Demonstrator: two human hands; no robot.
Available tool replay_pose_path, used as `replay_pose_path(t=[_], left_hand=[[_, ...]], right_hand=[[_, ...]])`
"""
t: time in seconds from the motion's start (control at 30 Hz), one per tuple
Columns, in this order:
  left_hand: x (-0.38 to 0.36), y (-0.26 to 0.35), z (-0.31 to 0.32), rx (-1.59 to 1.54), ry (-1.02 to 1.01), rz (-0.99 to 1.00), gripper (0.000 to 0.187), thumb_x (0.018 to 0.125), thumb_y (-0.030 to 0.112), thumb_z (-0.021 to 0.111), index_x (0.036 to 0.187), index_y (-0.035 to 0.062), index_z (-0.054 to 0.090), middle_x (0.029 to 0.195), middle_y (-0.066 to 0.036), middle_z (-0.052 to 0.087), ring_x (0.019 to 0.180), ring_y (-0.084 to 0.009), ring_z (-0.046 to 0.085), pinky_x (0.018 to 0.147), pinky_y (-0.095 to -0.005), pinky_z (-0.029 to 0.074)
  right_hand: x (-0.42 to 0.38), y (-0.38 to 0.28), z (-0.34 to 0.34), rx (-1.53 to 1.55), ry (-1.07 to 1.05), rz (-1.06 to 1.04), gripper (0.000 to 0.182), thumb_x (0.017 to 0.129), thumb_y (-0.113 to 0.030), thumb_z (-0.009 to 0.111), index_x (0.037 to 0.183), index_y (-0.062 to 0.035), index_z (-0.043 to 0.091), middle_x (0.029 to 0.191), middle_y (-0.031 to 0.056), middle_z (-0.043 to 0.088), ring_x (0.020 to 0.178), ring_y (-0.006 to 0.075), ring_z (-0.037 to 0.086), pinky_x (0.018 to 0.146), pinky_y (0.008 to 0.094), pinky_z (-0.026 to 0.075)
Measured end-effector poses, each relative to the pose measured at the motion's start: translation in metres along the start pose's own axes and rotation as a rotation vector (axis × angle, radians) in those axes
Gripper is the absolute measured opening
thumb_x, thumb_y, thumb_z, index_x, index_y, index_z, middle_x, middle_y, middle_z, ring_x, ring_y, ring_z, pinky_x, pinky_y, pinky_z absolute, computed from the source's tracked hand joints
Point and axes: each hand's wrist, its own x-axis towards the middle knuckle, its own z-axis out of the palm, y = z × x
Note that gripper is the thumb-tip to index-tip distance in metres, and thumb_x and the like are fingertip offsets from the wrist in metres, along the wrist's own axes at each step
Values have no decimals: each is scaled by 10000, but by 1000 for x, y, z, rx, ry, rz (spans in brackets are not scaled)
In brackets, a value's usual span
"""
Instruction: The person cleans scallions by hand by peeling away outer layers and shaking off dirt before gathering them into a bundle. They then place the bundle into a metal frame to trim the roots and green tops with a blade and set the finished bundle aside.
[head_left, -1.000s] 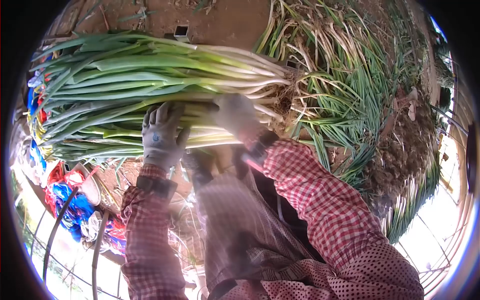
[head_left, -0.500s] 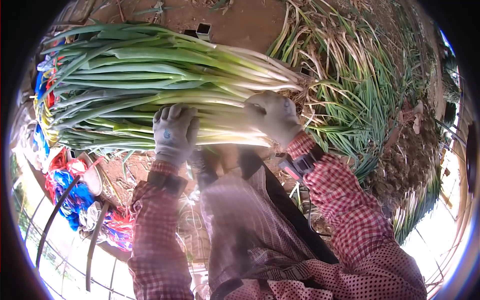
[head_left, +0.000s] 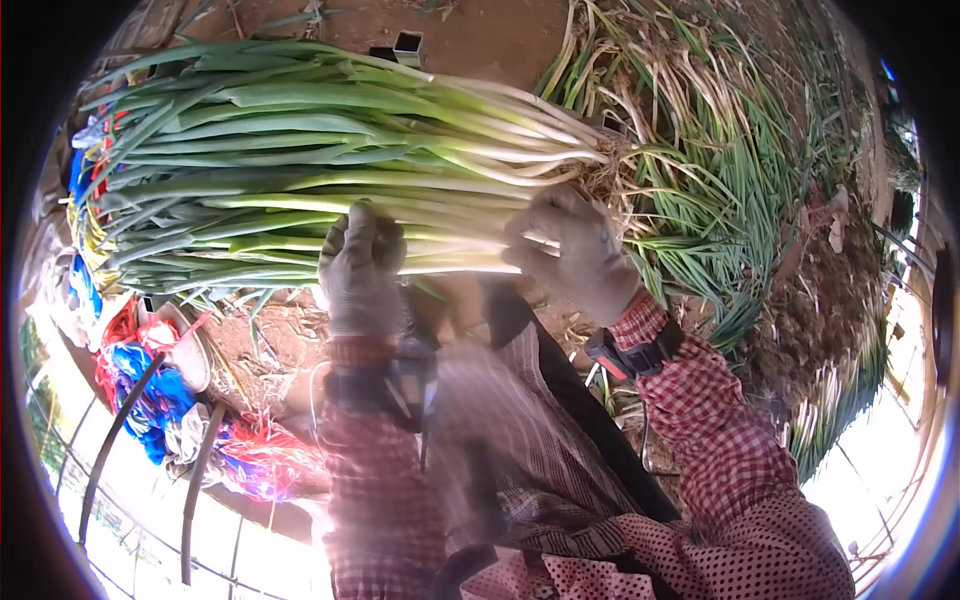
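A broad heap of long green onions (head_left: 300, 165) lies crosswise before me, green leaves to the left, white stems and roots to the right. My left hand (head_left: 362, 265), in a pale work glove and slightly blurred, has its fingers curled on the near edge of the heap, around mid-length. On the white stems near the root end, my gloved right hand (head_left: 575, 245) is bent with thumb and fingers closed about the nearest stalks. The fingertips of both hands are partly hidden among the stalks.
A second pile of loose green onions (head_left: 710, 190) with roots and soil spreads at the right. A square metal tube end (head_left: 408, 47) stands behind the heap. Blue and red plastic strands (head_left: 150, 390) lie at the left, beside curved rods (head_left: 198, 480).
My left hand has shifted slightly right and turned, its fingers now curled at the near edge. My right hand has moved a little right and toward me. The near stalks have shifted slightly.
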Motion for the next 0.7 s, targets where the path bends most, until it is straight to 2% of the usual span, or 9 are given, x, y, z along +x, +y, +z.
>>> replay_pose_path(t=[0.03,0.13,0.17,0.27,0.33,0.4,0.5,0.6,0.7], left_hand=[[1,-1,-3,-10,-30,-14,142,969,190,609,937,52,606,817,-32,625,707,-114,613,648,-230,563],[3,-2,-7,15,-55,-27,147,970,186,607,909,53,595,819,-31,614,744,-126,621,655,-248,567],[1,-4,-5,7,-43,-17,149,970,186,607,904,54,591,818,-31,612,742,-128,620,654,-252,567],[-4,-3,-2,45,7,-21,145,964,175,614,886,60,573,812,-32,599,739,-133,614,659,-267,565],[-4,-5,-2,25,32,-59,135,962,166,615,888,62,572,808,-30,593,738,-134,612,669,-267,564],[4,-13,-12,438,-89,227,126,959,154,617,903,48,580,797,-44,602,718,-143,614,666,-274,568],[4,-11,-16,281,-83,128,124,959,150,616,917,37,587,814,-59,622,705,-143,614,657,-275,570],[-2,-9,-10,92,-46,30,123,960,146,614,925,31,590,821,-70,636,689,-135,613,641,-264,569],[-2,-11,-4,-60,13,-26,122,960,147,614,929,30,591,808,-69,638,678,-128,614,635,-251,573]], right_hand=[[4,5,10,-1,50,-53,294,751,-282,791,965,-120,669,947,78,638,798,237,642,707,355,521],[14,-17,42,254,149,112,302,762,-291,790,969,-111,663,894,77,652,776,222,657,675,338,537],[18,-24,49,298,167,103,233,806,-245,756,945,-86,658,811,86,654,722,240,669,626,333,542],[18,-27,63,97,219,48,143,820,-149,707,923,-64,654,750,89,644,675,274,661,606,345,540],[19,-27,65,6,171,41,88,803,-61,649,891,-60,646,763,87,644,667,298,650,600,366,532],[19,-27,69,-25,117,37,93,793,-49,639,883,-69,643,769,87,648,665,299,651,604,378,530],[24,-36,64,50,-29,269,35,826,-75,626,859,-63,625,761,98,642,674,307,651,620,391,530],[25,-30,64,188,-11,296,69,857,-119,619,844,-53,609,756,108,639,707,307,653,629,394,529],[27,-40,65,173,119,146,114,875,-150,617,826,-48,598,740,119,644,686,318,652,616,403,527]])
